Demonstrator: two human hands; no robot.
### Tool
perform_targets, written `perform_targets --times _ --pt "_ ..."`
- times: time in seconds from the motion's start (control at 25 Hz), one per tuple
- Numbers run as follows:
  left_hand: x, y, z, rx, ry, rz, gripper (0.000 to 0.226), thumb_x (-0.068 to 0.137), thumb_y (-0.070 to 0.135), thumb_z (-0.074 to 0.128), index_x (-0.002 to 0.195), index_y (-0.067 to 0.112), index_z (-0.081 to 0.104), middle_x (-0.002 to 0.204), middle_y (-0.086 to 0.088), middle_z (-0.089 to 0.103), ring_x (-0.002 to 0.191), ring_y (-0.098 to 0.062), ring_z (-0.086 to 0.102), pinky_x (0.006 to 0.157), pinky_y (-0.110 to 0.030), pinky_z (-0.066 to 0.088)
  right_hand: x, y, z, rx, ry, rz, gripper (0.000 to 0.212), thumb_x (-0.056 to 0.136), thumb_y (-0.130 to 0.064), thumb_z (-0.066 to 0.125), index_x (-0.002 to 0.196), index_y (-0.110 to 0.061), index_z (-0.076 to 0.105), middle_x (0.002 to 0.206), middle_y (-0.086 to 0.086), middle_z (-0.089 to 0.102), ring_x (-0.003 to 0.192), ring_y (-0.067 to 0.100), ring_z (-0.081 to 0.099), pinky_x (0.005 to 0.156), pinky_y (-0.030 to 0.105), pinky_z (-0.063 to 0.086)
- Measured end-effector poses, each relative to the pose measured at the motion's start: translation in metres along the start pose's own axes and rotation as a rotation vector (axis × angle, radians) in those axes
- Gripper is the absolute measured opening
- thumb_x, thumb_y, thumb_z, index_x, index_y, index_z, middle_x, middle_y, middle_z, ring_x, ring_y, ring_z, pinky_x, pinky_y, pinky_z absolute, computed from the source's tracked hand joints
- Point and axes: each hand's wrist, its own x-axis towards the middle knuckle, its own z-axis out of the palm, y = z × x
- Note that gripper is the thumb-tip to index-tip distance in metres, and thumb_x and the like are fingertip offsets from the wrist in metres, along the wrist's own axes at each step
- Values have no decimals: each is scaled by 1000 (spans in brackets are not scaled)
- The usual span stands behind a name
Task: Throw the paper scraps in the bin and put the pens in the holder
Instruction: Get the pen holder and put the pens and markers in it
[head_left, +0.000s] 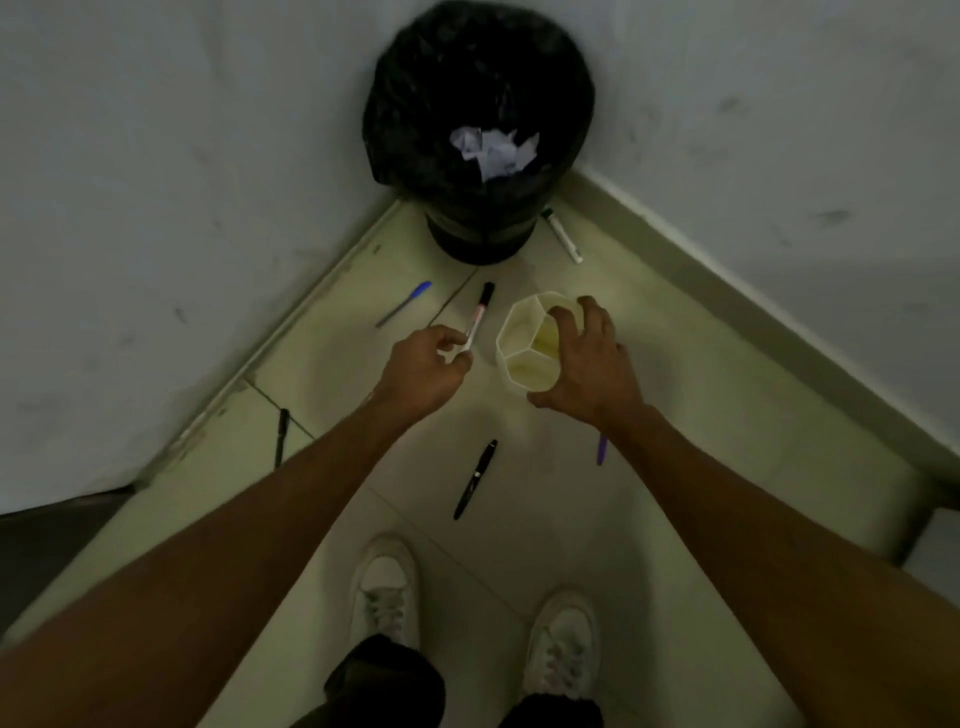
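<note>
Left hand (423, 366) fingers are pinching the marker (479, 317) by its tail, right hand (589, 364) gripping holder (524, 345) rim beside them; pt tip-down into 1 compartment.

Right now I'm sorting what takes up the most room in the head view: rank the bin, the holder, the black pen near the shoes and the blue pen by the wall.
1. bin
2. holder
3. black pen
4. blue pen, though it lies farther away, so unsure.

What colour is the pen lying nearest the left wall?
Blue pen, seen in the head view.
</note>
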Motion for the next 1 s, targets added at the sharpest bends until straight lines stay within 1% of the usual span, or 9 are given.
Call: perform_targets --times 0.16,0.28,0.44,0.52,0.56,0.68,0.76,0.92,1.0 --pt "53 -38 28 93 -10 175 25 89 31 63 112 21 67 112 7 64 98 -10 62 83 -22 45 26 12 50 -36 -6 -108 115 53 -59 83 146 -22 25 151 15 22 135 35 30 92 55 50" --pt "87 -52 37 154 46 337 23 90 30 63 108 17 67 106 7 66 92 -10 63 78 -21 47 36 20 71 -42 26 -190 115 55 -62 80 147 -26 21 151 11 19 134 32 30 95 52 49" --pt "115 -51 29 251 96 432 23 89 27 63 109 16 68 107 3 67 95 -13 62 84 -27 51 48 23 71 -66 17 -192 118 55 -74 75 149 -31 15 158 7 13 141 32 24 105 55 41" --pt "120 -45 16 253 145 462 22 88 27 64 108 19 68 107 5 67 96 -12 63 87 -30 52 52 20 56 -15 97 -156 114 56 -85 63 148 -34 19 159 6 17 143 29 25 107 56 39" --pt "118 -42 7 209 180 461 20 88 29 64 106 21 68 104 7 68 94 -11 63 86 -32 53 51 16 44 58 172 -137 105 61 -86 60 146 -34 26 156 6 25 140 27 31 106 53 41" --pt "99 -35 -10 86 217 425 15 86 32 65 99 24 68 98 8 69 86 -10 66 81 -30 53 37 7 14 145 368 -155 62 82 -63 60 130 -27 49 133 3 52 117 19 52 94 38 49" --pt "90 -38 -10 74 187 409 16 85 31 66 98 23 68 97 6 70 86 -11 67 79 -29 53 25 -2 12 106 359 -199 41 87 -46 63 122 -25 56 117 -1 58 101 12 54 87 34 52" --pt "101 -34 -1 180 165 472 17 87 28 64 103 21 67 95 5 68 87 -9 64 74 -25 51 16 -16 45 119 300 -317 26 90 -34 63 114 -24 61 108 -3 62 91 9 54 83 30 51" --pt "103 -35 9 177 182 489 18 88 25 63 105 19 66 95 5 67 87 -9 63 70 -21 50 5 -18 64 78 230 -471 23 90 -28 62 113 -23 64 109 -4 63 89 6 53 83 27 50"
